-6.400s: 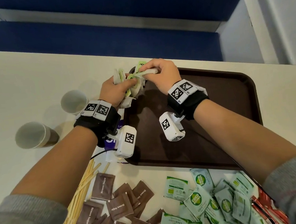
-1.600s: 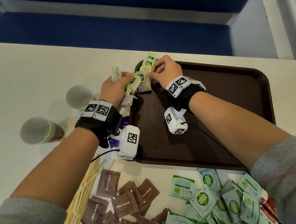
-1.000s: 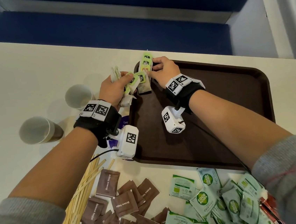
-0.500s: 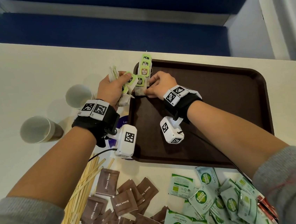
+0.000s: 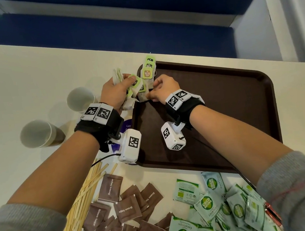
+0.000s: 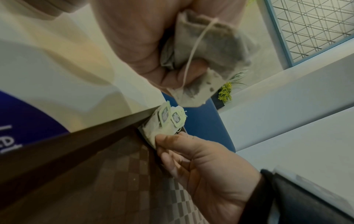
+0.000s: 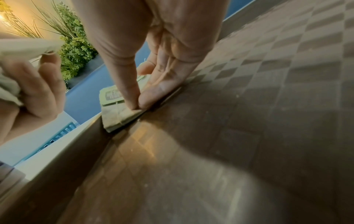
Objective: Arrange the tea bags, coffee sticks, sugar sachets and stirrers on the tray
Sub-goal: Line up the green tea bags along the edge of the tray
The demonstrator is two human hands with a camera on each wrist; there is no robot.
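Your tray sits on the table in front of you, with tea bags in its far left corner. Two cups stand left of the tray. Closest to you lie the stirrers on the left, then the sugar sachets — more sachets to their right.

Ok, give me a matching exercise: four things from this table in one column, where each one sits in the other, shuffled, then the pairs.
Things:
1. wooden stirrers
2. brown sugar sachets
3. paper cups
4. tea bags with green tags

Places:
A. far left corner of the tray, under the right hand
B. on the table, left of the left hand
C. near edge of the table, just left of the brown sachets
D. near edge of the table, left of the green sachets

Pairs: 1-C, 2-D, 3-B, 4-A
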